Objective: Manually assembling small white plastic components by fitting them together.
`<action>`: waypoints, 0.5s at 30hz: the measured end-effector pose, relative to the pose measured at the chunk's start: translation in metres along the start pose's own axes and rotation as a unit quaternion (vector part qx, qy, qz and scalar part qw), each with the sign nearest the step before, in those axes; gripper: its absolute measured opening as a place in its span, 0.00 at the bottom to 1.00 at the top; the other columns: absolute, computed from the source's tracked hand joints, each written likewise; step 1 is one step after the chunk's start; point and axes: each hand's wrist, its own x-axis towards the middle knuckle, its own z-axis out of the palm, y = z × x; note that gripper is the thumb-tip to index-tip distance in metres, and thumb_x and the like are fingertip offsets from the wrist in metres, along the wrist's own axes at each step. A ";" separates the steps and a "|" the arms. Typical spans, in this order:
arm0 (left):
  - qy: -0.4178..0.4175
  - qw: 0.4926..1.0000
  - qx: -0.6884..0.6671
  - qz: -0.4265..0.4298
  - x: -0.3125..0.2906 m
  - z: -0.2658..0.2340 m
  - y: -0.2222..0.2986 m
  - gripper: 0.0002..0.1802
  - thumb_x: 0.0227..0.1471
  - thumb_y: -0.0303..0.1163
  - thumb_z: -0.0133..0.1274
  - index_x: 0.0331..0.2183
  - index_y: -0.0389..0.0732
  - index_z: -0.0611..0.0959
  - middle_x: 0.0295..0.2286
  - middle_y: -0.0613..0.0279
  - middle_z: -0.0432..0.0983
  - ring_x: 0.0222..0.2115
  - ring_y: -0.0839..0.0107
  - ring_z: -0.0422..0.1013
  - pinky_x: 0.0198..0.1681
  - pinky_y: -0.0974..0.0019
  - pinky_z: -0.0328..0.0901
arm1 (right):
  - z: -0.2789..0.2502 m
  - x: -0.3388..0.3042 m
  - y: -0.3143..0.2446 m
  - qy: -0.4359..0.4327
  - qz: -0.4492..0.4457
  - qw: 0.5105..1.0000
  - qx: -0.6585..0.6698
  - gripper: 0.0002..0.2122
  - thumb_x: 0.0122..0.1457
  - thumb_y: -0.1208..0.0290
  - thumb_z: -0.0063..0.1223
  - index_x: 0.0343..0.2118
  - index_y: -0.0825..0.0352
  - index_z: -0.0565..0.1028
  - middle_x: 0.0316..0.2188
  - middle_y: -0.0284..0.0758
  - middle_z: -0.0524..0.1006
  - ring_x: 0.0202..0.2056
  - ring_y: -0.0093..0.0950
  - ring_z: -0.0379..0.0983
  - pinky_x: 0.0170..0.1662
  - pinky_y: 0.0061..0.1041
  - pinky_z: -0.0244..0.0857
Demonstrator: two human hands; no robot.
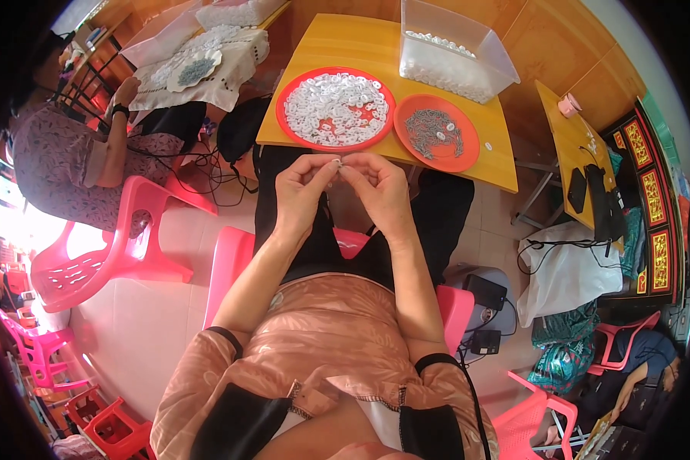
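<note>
1. Your left hand and right hand meet fingertip to fingertip, both pinched on one tiny pale piece. It's held up close under your face, probably because something that small needs two tight grips to work. Can't tell its exact shape, it's mostly hidden by your fingers.
2. Just past your grip sits the big red plate, round and shallow, heaped with small white rings that look like smooth plastic. Handy spot, an easy reach forward.
3. To the right of that, a smaller orange plate holds a tangle of thin grey metal-looking bits, with a few white rings on top.
4. Further out, a clear plastic bin holds more white pieces.
5. All of this rides on a glossy yellow-orange surface.
6. Off to your left, another person's hand rests by a white lacy cloth.
</note>
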 end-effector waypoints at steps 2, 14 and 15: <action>0.000 1.000 -0.031 -0.006 0.000 0.001 0.002 0.08 0.51 0.28 0.54 0.35 0.36 0.81 0.28 0.66 0.77 0.27 0.82 0.70 0.31 0.79 0.61 | 0.003 -0.001 -0.005 0.035 -0.045 0.997 -0.061 0.06 0.56 0.75 0.53 0.34 0.72 0.74 0.25 0.29 0.76 0.27 0.13 0.70 0.32 0.13 0.63; 0.008 0.998 -0.058 -0.017 -0.006 0.006 0.000 0.09 0.51 0.26 0.54 0.35 0.32 0.79 0.29 0.61 0.77 0.26 0.79 0.73 0.30 0.79 0.65 | 0.007 -0.003 -0.002 0.069 -0.076 0.991 -0.087 0.04 0.55 0.77 0.51 0.29 0.72 0.74 0.21 0.31 0.75 0.23 0.15 0.70 0.27 0.15 0.63; 0.009 0.998 -0.058 -0.015 -0.007 0.007 0.000 0.09 0.51 0.26 0.54 0.35 0.32 0.79 0.29 0.61 0.77 0.26 0.79 0.73 0.30 0.79 0.65 | 0.005 -0.002 0.002 0.067 -0.078 0.991 -0.087 0.04 0.55 0.77 0.51 0.29 0.72 0.74 0.21 0.31 0.75 0.23 0.15 0.70 0.27 0.15 0.63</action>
